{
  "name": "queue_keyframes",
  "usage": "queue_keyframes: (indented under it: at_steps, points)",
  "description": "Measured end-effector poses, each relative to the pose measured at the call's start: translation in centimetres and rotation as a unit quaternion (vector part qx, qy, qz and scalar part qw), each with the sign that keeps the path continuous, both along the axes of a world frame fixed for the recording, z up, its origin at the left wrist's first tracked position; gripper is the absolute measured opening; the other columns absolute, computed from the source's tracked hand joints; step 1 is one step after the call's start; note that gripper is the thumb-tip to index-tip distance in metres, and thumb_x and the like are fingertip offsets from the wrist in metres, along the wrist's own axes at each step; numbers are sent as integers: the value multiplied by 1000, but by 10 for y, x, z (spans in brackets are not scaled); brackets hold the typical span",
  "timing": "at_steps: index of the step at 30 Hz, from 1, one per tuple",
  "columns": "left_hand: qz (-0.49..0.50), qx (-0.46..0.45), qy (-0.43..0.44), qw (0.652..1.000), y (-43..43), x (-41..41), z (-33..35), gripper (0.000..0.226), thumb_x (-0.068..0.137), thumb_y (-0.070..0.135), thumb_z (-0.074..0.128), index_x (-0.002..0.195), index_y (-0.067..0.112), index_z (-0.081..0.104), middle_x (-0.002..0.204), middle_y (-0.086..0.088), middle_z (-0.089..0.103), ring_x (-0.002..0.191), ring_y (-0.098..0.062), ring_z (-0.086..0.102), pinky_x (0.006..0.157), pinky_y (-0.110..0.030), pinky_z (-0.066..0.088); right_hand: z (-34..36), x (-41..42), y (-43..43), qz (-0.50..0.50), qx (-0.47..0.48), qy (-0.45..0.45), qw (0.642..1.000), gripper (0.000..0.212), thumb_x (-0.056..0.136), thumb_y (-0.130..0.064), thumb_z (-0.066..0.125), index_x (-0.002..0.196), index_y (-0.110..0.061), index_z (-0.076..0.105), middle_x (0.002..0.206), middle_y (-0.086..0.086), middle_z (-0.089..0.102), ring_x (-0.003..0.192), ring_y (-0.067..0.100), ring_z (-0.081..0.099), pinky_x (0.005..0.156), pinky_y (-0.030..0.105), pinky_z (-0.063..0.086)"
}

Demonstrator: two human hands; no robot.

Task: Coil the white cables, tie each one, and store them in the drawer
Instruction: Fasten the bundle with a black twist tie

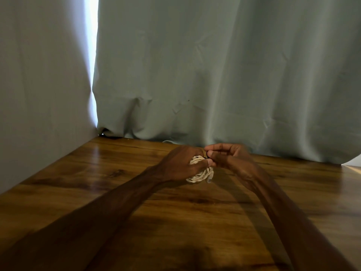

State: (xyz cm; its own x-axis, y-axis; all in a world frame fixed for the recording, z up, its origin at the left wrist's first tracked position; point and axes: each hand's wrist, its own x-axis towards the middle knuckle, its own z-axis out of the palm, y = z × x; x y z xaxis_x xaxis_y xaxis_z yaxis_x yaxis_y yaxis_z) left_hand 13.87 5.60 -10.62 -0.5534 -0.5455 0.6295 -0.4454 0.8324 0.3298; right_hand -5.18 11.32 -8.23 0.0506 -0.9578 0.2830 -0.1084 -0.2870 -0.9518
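Observation:
A coiled white cable [202, 175] is held just above the wooden table [97, 173], a little beyond its middle. My left hand [181, 165] wraps around the coil from the left, thumb across its top. My right hand [228, 157] is next to it on the right, fingertips pinched on a small dark tie [205, 157] at the coil's upper edge. One cable end with a plug hangs down at the coil's lower right. No drawer shows in this view.
A grey-green curtain [214, 75] hangs along the table's far edge, with a thin white cable loop [169, 142] peeking out under its hem. A pale wall [39, 85] borders the table on the left. The table's right corner lies at the far right.

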Motion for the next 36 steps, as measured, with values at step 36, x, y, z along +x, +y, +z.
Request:
queue_keyframes:
  at_steps: [36]
  points:
    - [29, 21, 29, 999, -13, 5, -3, 45, 93, 61, 50, 85, 23, 73, 78, 6, 74, 71, -6, 70, 67, -44, 57, -3, 6, -12, -53, -142, 112, 982, 18, 91, -3, 72, 109, -5, 76, 95, 14, 77, 90, 25, 75, 75, 35, 64]
